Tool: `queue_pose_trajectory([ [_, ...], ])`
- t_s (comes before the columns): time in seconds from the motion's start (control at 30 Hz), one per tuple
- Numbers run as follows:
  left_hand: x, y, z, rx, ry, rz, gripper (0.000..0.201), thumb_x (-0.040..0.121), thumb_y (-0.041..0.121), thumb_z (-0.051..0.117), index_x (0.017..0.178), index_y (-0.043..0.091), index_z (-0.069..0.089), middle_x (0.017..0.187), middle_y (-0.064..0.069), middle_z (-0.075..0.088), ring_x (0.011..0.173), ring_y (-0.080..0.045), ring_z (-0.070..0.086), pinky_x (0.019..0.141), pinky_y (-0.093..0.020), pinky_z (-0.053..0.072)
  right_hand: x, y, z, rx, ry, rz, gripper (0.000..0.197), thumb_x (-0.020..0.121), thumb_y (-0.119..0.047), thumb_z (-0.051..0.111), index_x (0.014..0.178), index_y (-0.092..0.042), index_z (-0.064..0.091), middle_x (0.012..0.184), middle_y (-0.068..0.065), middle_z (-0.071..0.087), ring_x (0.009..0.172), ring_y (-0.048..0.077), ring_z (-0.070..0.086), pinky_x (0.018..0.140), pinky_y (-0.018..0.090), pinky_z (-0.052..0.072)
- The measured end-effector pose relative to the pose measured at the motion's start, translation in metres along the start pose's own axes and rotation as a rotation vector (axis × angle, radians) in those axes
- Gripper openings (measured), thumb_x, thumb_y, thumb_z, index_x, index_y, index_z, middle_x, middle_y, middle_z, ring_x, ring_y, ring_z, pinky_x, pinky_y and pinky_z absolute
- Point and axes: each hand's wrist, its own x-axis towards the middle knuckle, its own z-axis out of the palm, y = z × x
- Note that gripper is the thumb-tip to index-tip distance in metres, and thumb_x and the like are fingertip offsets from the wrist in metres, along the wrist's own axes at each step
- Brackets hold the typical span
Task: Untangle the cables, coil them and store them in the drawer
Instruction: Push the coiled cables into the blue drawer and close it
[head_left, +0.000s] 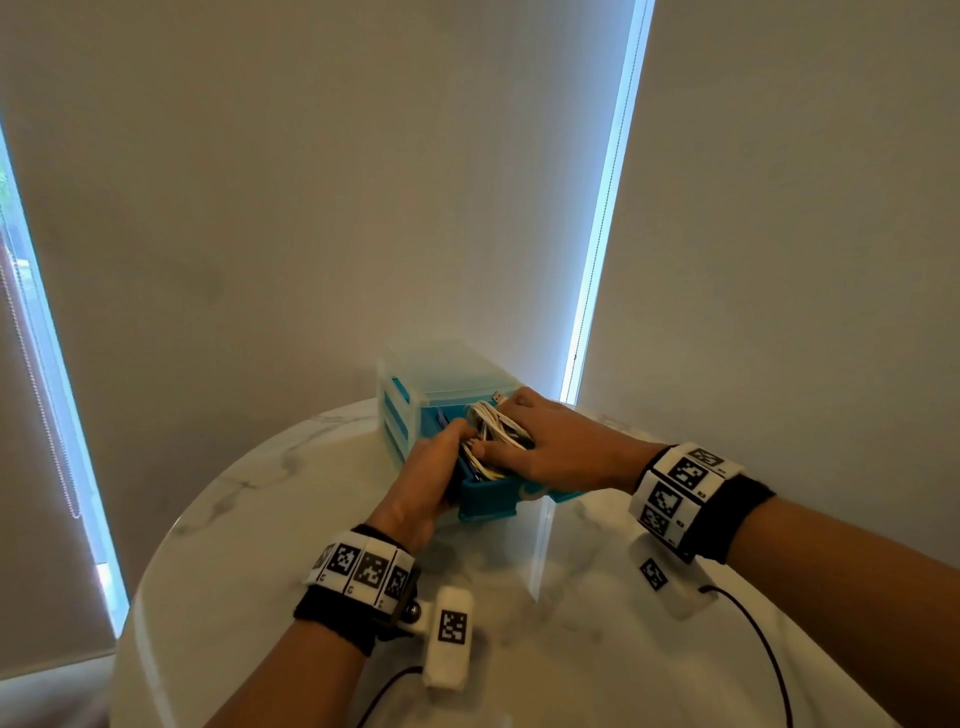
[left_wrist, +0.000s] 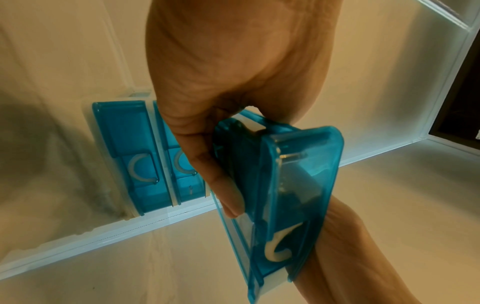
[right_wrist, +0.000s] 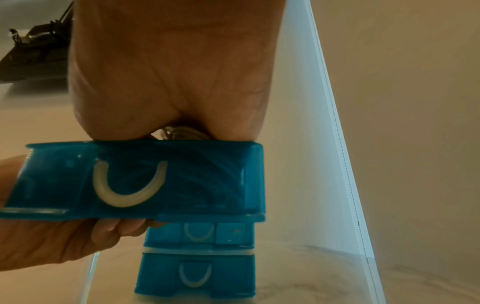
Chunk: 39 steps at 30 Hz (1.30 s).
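Left hand (head_left: 426, 483) clamps side of translucent blue plastic drawer (head_left: 488, 501); right hand (head_left: 561, 457) flat atop coiled white cables (head_left: 493, 423), drawer directly beneath.

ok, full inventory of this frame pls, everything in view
drawer unit: 1, translucent white frame, far side of table
open drawer: 1, blue, pulled out at the top
closed drawers: 2, blue, below the open one
cables: 1 coiled bundle, white, in the open drawer
USB plug: 1, metal, sticking out of the bundle
table: 1, white marble, under everything
blinds: at least 2, grey-beige, behind the table
wrist bands: 2, black with markers, one per wrist
wrist cameras: 2, white, under the wrists, black cords
left hand: grips the open drawer's left side
right hand: lies flat on the cables
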Motion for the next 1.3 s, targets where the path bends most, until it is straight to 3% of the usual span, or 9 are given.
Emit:
queue_pose_trajectory([
  [0.2, 0.0, -0.001, -0.003, 0.002, -0.013, -0.002, 0.027, 0.102, 0.021, 0.058, 0.125, 0.019, 0.073, 0.12, -0.019, 0.078, 0.111, -0.032, 0.075, 0.102, -0.052, 0.06, 0.009, 0.004, -0.004, -0.04, -0.025, 0.005, 0.065, 0.099, -0.073, 0.053, 0.143, -0.026, 0.049, 0.138, -0.004, 0.044, 0.111, 0.015, 0.06, 0.095, 0.033, 0.059],
  [0.47, 0.006, 0.0, -0.008, -0.015, -0.016, 0.001, 0.032, 0.106, 0.027, 0.053, 0.132, 0.02, 0.072, 0.125, -0.014, 0.078, 0.118, -0.032, 0.074, 0.103, -0.048, 0.059, 0.028, -0.024, -0.006, -0.328, -0.169, 0.117, 0.081, 0.104, -0.077, 0.01, 0.15, -0.02, 0.045, 0.145, 0.008, 0.059, 0.122, 0.026, 0.06, 0.117, 0.053, 0.04],
  [0.67, 0.003, 0.003, -0.005, -0.055, -0.04, -0.006, 0.044, 0.108, 0.056, 0.052, 0.138, 0.03, 0.07, 0.126, -0.009, 0.078, 0.114, -0.028, 0.076, 0.083, -0.042, 0.066, 0.032, -0.028, -0.007, -0.132, -0.108, 0.121, 0.044, 0.113, -0.056, 0.036, 0.115, -0.018, 0.057, 0.105, 0.005, 0.064, 0.091, 0.022, 0.061, 0.088, 0.037, 0.049],
  [0.8, 0.002, 0.005, -0.005, -0.111, -0.028, -0.032, 0.053, 0.108, 0.062, 0.044, 0.138, 0.026, 0.07, 0.122, -0.011, 0.08, 0.106, -0.027, 0.079, 0.076, -0.039, 0.065, 0.035, -0.015, 0.011, 0.083, 0.18, 0.131, 0.053, 0.106, -0.059, 0.053, 0.137, -0.017, 0.044, 0.112, 0.008, 0.069, 0.092, 0.022, 0.07, 0.081, 0.037, 0.061],
  [0.9, 0.005, 0.002, -0.004, -0.107, 0.023, -0.02, 0.05, 0.109, 0.058, 0.047, 0.14, 0.025, 0.068, 0.12, -0.009, 0.08, 0.109, -0.028, 0.078, 0.08, -0.039, 0.063, 0.03, -0.009, 0.016, 0.23, 0.309, -0.004, 0.05, 0.1, -0.054, 0.067, 0.138, -0.023, 0.056, 0.123, 0.002, 0.074, 0.099, 0.015, 0.073, 0.082, 0.02, 0.06],
  [1.03, 0.006, 0.001, -0.006, -0.079, 0.033, 0.007, 0.048, 0.109, 0.057, 0.047, 0.135, 0.024, 0.072, 0.118, -0.007, 0.081, 0.107, -0.024, 0.079, 0.076, -0.034, 0.062, 0.016, -0.011, 0.008, 0.107, 0.156, -0.166, 0.045, 0.105, -0.058, 0.056, 0.145, -0.037, 0.06, 0.128, -0.017, 0.069, 0.102, 0.004, 0.067, 0.09, 0.011, 0.052],
  [1.1, 0.008, 0.002, -0.008, -0.101, 0.002, 0.0, 0.055, 0.11, 0.059, 0.043, 0.14, 0.022, 0.069, 0.125, -0.009, 0.079, 0.116, -0.024, 0.076, 0.081, -0.034, 0.062, 0.012, -0.012, 0.008, 0.058, -0.002, -0.184, 0.067, 0.098, -0.073, 0.057, 0.155, -0.041, 0.042, 0.148, -0.014, 0.057, 0.125, 0.01, 0.06, 0.11, 0.033, 0.052],
  [1.17, 0.008, 0.006, -0.007, -0.181, -0.027, -0.049, 0.062, 0.109, 0.064, 0.039, 0.139, 0.018, 0.069, 0.126, -0.014, 0.078, 0.115, -0.027, 0.076, 0.083, -0.037, 0.063, 0.009, -0.011, 0.008, -0.029, -0.121, -0.154, 0.114, 0.08, -0.085, 0.07, 0.167, -0.04, 0.013, 0.174, -0.012, 0.021, 0.156, 0.015, 0.031, 0.129, 0.043, 0.031],
  [1.3, 0.004, 0.013, -0.008, -0.161, -0.022, -0.099, 0.067, 0.108, 0.069, 0.034, 0.133, 0.02, 0.072, 0.124, -0.014, 0.079, 0.105, -0.028, 0.078, 0.088, -0.046, 0.063, 0.013, -0.007, 0.013, -0.21, -0.086, -0.169, 0.136, 0.072, -0.065, 0.09, 0.17, -0.027, 0.005, 0.177, -0.004, 0.01, 0.158, 0.022, 0.026, 0.131, 0.046, 0.029],
])
